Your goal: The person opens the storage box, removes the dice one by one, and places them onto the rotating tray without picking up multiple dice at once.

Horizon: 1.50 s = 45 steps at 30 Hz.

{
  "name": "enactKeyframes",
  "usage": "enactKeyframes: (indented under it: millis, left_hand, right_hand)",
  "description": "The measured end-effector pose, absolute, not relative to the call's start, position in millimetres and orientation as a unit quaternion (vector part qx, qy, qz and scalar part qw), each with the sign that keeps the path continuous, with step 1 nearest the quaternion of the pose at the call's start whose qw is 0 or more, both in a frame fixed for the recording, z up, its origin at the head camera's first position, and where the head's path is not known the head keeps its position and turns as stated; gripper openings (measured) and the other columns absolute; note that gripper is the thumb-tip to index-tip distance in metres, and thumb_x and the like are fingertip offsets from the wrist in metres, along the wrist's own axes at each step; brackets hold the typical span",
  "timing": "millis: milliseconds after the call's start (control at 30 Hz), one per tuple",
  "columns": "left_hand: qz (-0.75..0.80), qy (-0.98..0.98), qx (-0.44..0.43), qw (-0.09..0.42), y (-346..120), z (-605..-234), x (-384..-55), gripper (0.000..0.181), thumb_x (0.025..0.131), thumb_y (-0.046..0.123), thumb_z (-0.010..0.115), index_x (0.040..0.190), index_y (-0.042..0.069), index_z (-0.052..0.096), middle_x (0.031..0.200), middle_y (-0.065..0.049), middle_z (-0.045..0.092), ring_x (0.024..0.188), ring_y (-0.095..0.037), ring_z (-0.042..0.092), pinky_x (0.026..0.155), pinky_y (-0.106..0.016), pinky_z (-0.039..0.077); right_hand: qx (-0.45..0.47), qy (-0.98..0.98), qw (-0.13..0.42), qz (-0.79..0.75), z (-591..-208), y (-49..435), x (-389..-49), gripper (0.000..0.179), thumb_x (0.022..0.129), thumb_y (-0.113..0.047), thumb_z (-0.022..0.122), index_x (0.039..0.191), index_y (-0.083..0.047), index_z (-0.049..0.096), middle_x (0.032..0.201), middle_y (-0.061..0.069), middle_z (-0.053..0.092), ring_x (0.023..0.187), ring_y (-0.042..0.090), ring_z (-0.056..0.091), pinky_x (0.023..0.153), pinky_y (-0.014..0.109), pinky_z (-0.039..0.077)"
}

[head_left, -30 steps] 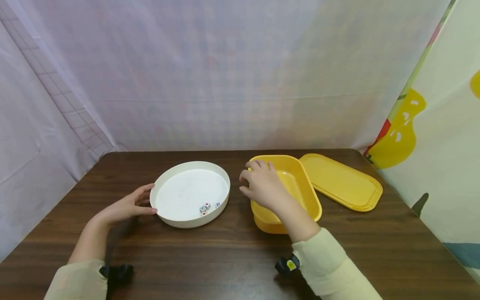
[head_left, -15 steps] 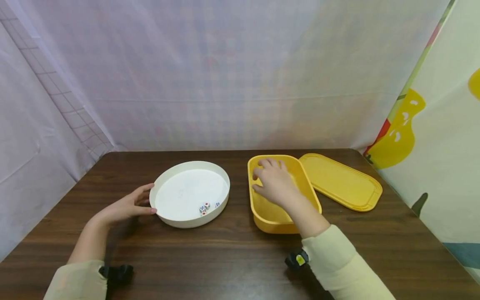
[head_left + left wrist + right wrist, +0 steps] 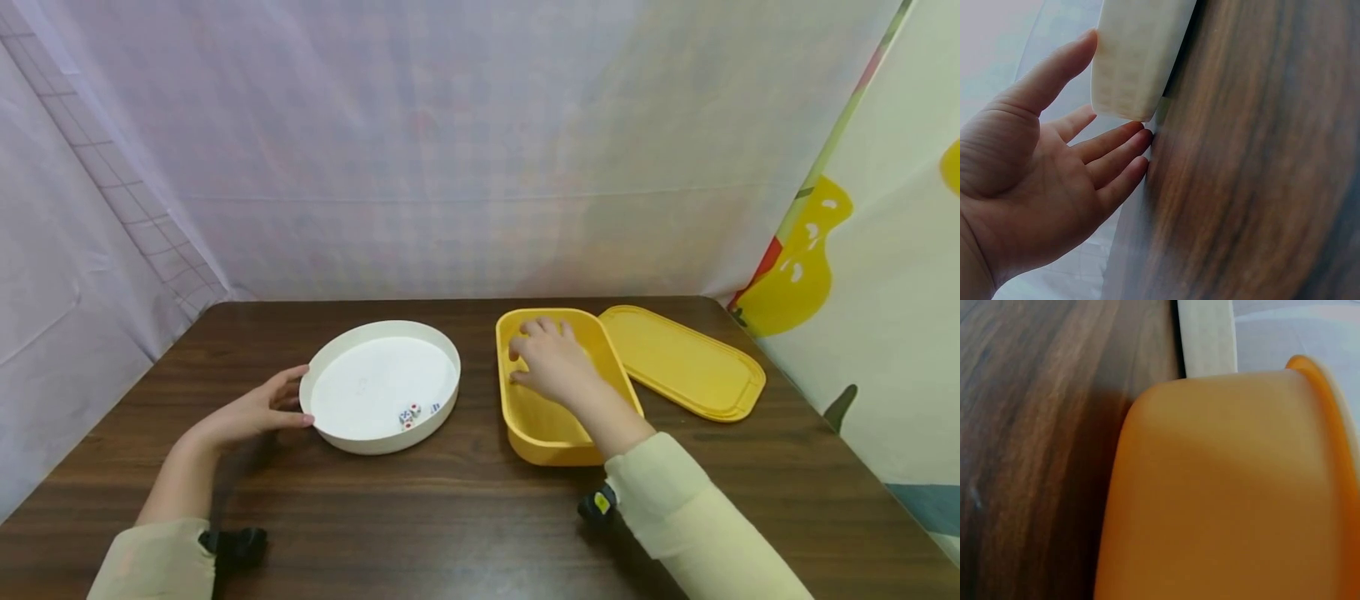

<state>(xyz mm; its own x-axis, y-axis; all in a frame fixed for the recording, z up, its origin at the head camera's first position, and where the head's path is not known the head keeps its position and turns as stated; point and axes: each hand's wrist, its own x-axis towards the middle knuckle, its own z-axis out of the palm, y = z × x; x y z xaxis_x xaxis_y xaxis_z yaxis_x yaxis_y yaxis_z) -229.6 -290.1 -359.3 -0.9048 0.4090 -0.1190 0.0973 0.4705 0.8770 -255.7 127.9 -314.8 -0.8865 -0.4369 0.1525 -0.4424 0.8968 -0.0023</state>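
Observation:
At the left side of a white round tray (image 3: 375, 383), my left hand (image 3: 251, 412) touches the rim with thumb and fingers fairly straight. In the left wrist view the left palm (image 3: 1041, 181) shows nothing in it, and the fingertips meet the tray's outer wall (image 3: 1138, 56). Several white dice (image 3: 408, 417) lie inside the tray near its front right. My right hand (image 3: 555, 362) is inside or just over a yellow rectangular container (image 3: 536, 433), its fingers spread and loosely bent. Nothing shows between them, though their undersides are hidden. The right wrist view shows the container's outer wall (image 3: 1222, 487), not the hand.
A yellow lid (image 3: 682, 362) lies flat to the right of the container, close to its edge. All stand on a dark wooden table (image 3: 420, 525). A pale cloth (image 3: 465, 167) hangs behind the table's back edge, with a patterned cloth (image 3: 885, 333) at the right.
My right hand has moved rightward from the container's left rim to over its interior, its fingers spreading a little. My left hand, the tray and the dice have stayed in place.

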Motion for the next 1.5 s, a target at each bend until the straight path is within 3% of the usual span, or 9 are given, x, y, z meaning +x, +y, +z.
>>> enactKeyframes:
  millis: [967, 1500]
  left_hand:
    - [0.492, 0.843, 0.152, 0.153, -290.3, -360.6, -230.1, 0.093, 0.087, 0.018, 0.071, 0.151, -0.003, 0.006, 0.145, -0.037, 0.022, 0.134, -0.05, 0.021, 0.104, -0.061, 0.022]
    - [0.49, 0.845, 0.156, 0.148, -288.8, -360.6, -230.2, 0.092, 0.087, 0.017, 0.071, 0.15, -0.004, 0.007, 0.144, -0.037, 0.024, 0.133, -0.05, 0.023, 0.104, -0.06, 0.023]
  right_hand:
    - [0.226, -0.973, 0.047, -0.011, -335.6, 128.5, -265.7, 0.027, 0.086, -0.026, 0.071, 0.11, -0.016, 0.07, 0.122, 0.016, 0.055, 0.119, 0.042, 0.044, 0.1, 0.064, 0.025]
    - [0.223, -0.975, 0.017, 0.009, -339.1, 130.9, -267.2, 0.018, 0.086, -0.026, 0.071, 0.102, -0.017, 0.072, 0.113, 0.013, 0.056, 0.114, 0.039, 0.045, 0.096, 0.062, 0.028]
